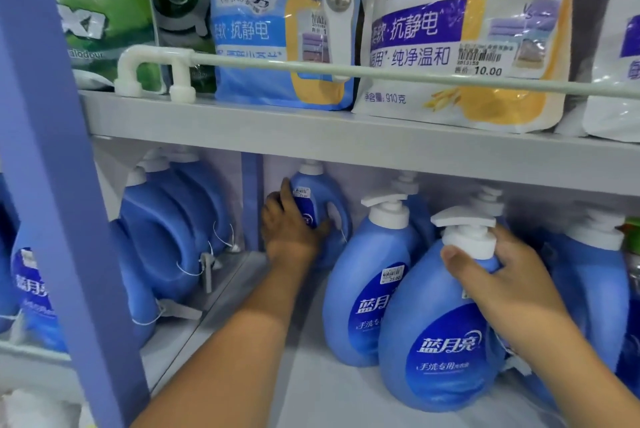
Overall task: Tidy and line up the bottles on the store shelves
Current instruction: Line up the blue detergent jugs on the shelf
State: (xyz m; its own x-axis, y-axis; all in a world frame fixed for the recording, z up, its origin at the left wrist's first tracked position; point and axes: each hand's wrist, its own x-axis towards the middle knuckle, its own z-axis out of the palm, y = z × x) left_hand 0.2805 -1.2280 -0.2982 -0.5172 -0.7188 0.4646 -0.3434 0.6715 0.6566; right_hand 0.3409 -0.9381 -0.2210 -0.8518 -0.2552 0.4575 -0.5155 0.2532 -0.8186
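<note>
Left hand (292,230) is wrapped round the jug (320,206) at the back of the shelf (332,389); right hand (502,275) has its grip clamped on the front bottle's (446,334) neck.

Head view, close, facing shelves (346,143)

A grey lower shelf (329,389) carries blue pump bottles (367,289) standing upright in rows. The grey upper shelf (242,126) above holds soft refill pouches (460,36) behind a white rail (381,72).
</note>
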